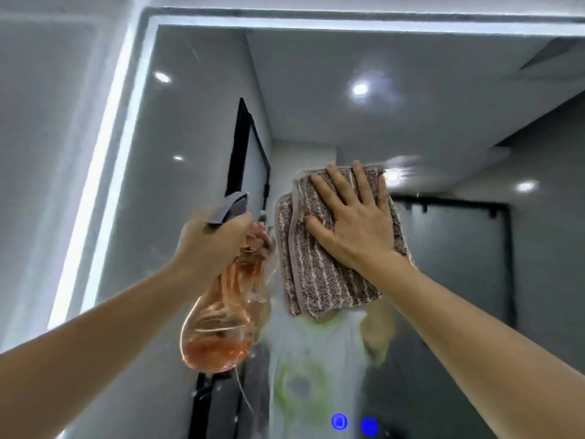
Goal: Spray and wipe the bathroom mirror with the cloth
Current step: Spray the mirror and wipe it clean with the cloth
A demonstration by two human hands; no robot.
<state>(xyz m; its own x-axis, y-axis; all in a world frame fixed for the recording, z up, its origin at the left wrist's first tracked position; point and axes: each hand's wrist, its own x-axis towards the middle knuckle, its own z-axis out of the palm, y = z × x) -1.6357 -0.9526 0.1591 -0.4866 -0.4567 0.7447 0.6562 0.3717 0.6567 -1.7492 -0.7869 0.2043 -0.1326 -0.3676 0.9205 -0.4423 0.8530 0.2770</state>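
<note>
Right hand (351,223) flat, fingers spread, presses folded striped cloth (326,274) against mirror (196,128), centre right. Left hand (215,239) grips neck of clear spray bottle (221,327), just left of cloth; orange liquid low inside.

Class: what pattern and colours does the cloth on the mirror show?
The cloth has brown-and-pale-pink stripes; head view.
</note>
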